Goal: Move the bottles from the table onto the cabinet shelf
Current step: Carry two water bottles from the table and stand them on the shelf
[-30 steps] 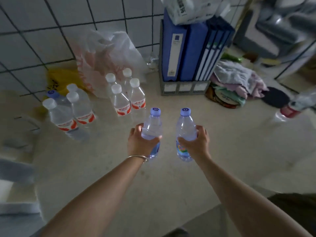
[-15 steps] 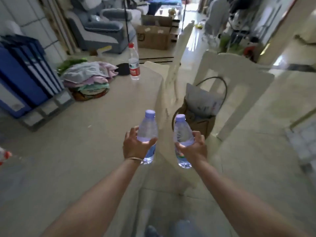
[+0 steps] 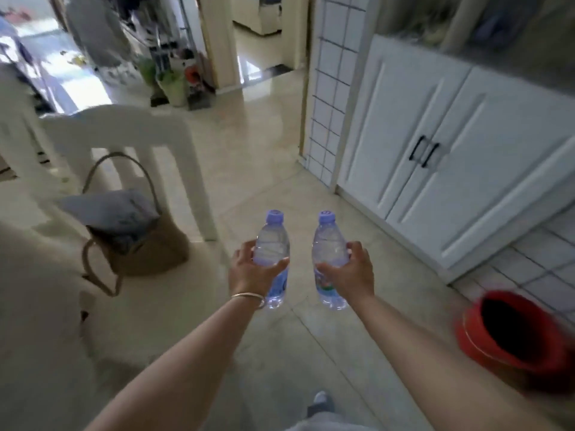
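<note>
I carry two clear water bottles with pale purple caps, both upright over the tiled floor. My left hand (image 3: 249,272), with a thin bangle on the wrist, grips the left bottle (image 3: 271,244) round its middle. My right hand (image 3: 351,273) grips the right bottle (image 3: 329,247) the same way. A white cabinet (image 3: 435,157) with two closed doors and black handles stands ahead on the right; a blurred shelf area (image 3: 485,38) lies above it. The table is out of view.
A white chair (image 3: 130,132) stands on the left with a brown bag (image 3: 137,241) on its seat. A red bucket (image 3: 516,331) sits on the floor at the right, below the cabinet. A tiled wall edge (image 3: 326,98) and open floor lie ahead.
The view has swung right, away from the table and past the chair, toward the white cabinet. Both hands still hold their bottles in front of me.
</note>
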